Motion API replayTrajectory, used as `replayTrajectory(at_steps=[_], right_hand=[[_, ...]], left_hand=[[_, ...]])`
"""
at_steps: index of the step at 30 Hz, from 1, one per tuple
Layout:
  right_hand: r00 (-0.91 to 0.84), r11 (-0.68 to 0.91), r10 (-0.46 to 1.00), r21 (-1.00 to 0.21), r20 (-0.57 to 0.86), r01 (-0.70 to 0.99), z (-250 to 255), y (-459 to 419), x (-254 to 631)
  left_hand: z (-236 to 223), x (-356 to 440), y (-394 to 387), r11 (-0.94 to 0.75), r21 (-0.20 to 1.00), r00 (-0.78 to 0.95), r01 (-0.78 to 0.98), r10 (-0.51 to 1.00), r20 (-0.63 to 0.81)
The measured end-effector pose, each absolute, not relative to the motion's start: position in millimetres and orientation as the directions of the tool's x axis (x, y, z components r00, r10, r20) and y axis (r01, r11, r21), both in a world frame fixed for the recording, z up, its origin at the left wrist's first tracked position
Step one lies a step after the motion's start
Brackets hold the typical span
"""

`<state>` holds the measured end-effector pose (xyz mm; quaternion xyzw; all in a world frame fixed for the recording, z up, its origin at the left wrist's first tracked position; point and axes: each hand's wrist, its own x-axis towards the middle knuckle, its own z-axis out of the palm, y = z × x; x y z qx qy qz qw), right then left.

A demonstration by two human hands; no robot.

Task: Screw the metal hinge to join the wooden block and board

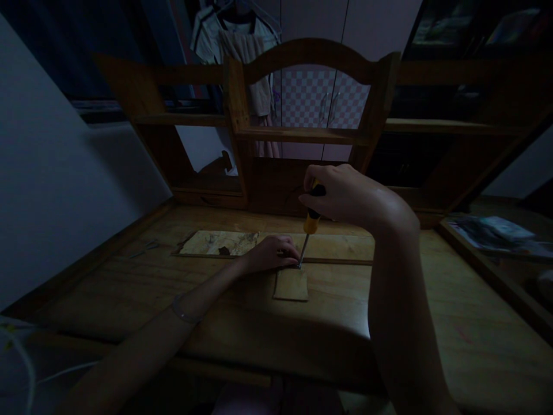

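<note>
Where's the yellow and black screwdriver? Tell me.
Just right of centre in the head view, the screwdriver is in the right hand, its metal tip beside the left hand.

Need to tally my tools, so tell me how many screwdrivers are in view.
1: the yellow-and-black screwdriver, in the right hand, tip down beside the left hand, near the small wooden piece. Others may be hidden in the dark.

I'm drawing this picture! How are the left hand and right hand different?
The right hand is raised, gripping the screwdriver; the left hand is low, near the screwdriver's tip. A bracelet circles the left hand's wrist; the right hand's wrist shows none. Both have bent fingers.
</note>
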<state>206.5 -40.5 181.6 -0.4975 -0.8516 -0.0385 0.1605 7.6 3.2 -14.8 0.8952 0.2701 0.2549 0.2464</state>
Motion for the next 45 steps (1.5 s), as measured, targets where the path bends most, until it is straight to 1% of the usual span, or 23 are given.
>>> replayTrajectory(at_steps=[6, 12, 16, 20, 27, 31, 35, 41, 45], right_hand=[[-0.458, 0.507, 0.836, -0.107, 0.304, 0.855, 181, -40, 207], [-0.47, 0.527, 0.829, -0.141, 0.305, 0.838, 179, -40, 208], [-0.496, 0.554, 0.817, -0.163, 0.295, 0.816, 180, -41, 207], [-0.51, 0.574, 0.801, -0.162, 0.313, 0.803, 180, -43, 203], [-0.529, 0.594, 0.783, -0.14, 0.327, 0.793, 182, -47, 195], [-0.555, 0.624, 0.764, -0.156, 0.33, 0.766, 182, -49, 195], [-0.539, 0.61, 0.775, -0.168, 0.33, 0.774, 181, -49, 194], [-0.492, 0.565, 0.78, -0.097, 0.386, 0.819, 185, -48, 192], [-0.516, 0.595, 0.771, -0.136, 0.373, 0.792, 188, -52, 191]], left_hand=[[-14, 9, 0, -0.728, 0.586, 0.713, 0.356, 0.617, 0.333], [-12, 15, -4, -0.7, 0.591, 0.669, 0.401, 0.664, 0.332], [-12, 15, -6, -0.71, 0.581, 0.687, 0.398, 0.651, 0.325], [-10, 13, -10, -0.716, 0.566, 0.707, 0.409, 0.641, 0.299], [-4, 13, -15, -0.766, 0.538, 0.763, 0.352, 0.568, 0.309], [-7, 13, -15, -0.76, 0.532, 0.748, 0.373, 0.586, 0.312], [-8, 14, -16, -0.755, 0.53, 0.736, 0.385, 0.598, 0.317], [-8, 15, -15, -0.756, 0.536, 0.734, 0.375, 0.596, 0.326], [-9, 15, -14, -0.753, 0.54, 0.735, 0.376, 0.597, 0.322]])
